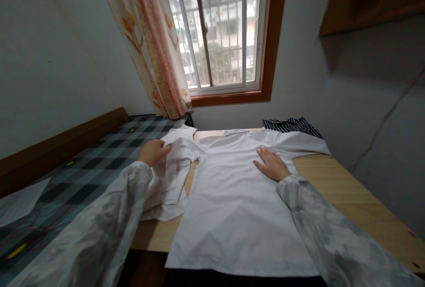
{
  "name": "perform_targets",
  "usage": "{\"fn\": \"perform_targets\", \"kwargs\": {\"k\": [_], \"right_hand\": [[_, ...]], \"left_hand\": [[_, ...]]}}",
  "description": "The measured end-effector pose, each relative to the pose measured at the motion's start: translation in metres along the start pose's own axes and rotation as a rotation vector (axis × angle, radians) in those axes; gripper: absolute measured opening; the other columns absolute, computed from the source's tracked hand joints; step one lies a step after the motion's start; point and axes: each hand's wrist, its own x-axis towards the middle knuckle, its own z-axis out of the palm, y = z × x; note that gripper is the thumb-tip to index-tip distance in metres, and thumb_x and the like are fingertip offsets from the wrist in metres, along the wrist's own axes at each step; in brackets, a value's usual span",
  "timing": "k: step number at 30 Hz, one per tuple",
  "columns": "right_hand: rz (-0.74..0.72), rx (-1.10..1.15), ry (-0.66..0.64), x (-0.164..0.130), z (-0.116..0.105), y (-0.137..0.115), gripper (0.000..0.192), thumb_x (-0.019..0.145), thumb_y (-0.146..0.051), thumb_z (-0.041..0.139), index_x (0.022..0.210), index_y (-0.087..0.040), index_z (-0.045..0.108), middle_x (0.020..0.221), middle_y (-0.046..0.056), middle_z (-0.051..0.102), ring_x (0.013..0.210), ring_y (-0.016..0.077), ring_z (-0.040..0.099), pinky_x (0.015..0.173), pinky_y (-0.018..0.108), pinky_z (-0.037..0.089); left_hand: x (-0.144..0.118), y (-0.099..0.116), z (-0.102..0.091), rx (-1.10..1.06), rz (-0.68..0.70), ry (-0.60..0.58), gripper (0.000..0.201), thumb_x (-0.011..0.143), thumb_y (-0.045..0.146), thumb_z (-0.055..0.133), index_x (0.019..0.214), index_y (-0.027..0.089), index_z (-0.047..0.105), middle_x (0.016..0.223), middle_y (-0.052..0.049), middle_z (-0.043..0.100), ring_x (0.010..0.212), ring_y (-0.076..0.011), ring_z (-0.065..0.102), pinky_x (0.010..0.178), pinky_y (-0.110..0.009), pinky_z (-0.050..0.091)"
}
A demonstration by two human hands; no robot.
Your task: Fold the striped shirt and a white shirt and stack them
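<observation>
A white shirt [239, 207] lies spread out on a wooden table, its hem hanging at the near edge. My left hand [153, 151] is closed at the end of the shirt's left-side sleeve [186, 146], thumb and fingers pinching the cloth. Fingers stretched, my right hand [272, 165] rests flat on the upper right of the shirt's body. Below the left sleeve is more white folded cloth [166, 196], partly under it. The other sleeve [303, 142] stretches out to the right.
Bare wood of the table [352, 198] shows on the right. A black-and-white striped cloth [292, 125] lies at its far edge. To the left is a bed with a checked cover [96, 158] and a paper sheet [23, 200]. A curtain [156, 48] hangs beside the window.
</observation>
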Motion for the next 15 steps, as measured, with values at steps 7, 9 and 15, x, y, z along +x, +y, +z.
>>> {"fn": "perform_targets", "kwargs": {"k": [7,9,15], "right_hand": [[-0.023,0.043,0.005,0.002,0.001,0.004,0.069,0.111,-0.055,0.044,0.168,-0.017,0.046,0.179,0.013,0.04,0.167,0.0295,0.033,0.135,0.048,0.024],[-0.016,0.066,0.003,0.003,0.0,0.004,0.067,0.111,-0.054,0.043,0.167,-0.018,0.047,0.178,0.013,0.041,0.166,0.0292,0.034,0.135,0.049,0.025],[-0.017,0.175,0.061,0.004,-0.006,0.003,0.056,0.114,-0.05,0.037,0.151,-0.02,0.065,0.166,0.013,0.058,0.158,0.0282,0.047,0.133,0.046,0.032]], "left_hand": [[-0.034,0.147,0.044,-0.841,0.402,-0.42,0.047,0.088,0.063,0.068,0.098,0.019,0.08,0.088,-0.006,0.079,0.077,-0.0225,0.072,0.064,-0.03,0.051],[-0.048,0.173,0.062,-0.975,0.542,-0.565,0.056,0.085,0.061,0.077,0.126,0.023,0.078,0.119,-0.009,0.082,0.098,-0.0246,0.077,0.078,-0.032,0.06],[-0.033,0.17,0.098,-0.986,0.565,-0.279,0.039,0.093,0.053,0.074,0.114,0.021,0.078,0.117,-0.011,0.082,0.104,-0.0251,0.078,0.096,-0.038,0.062]]}}
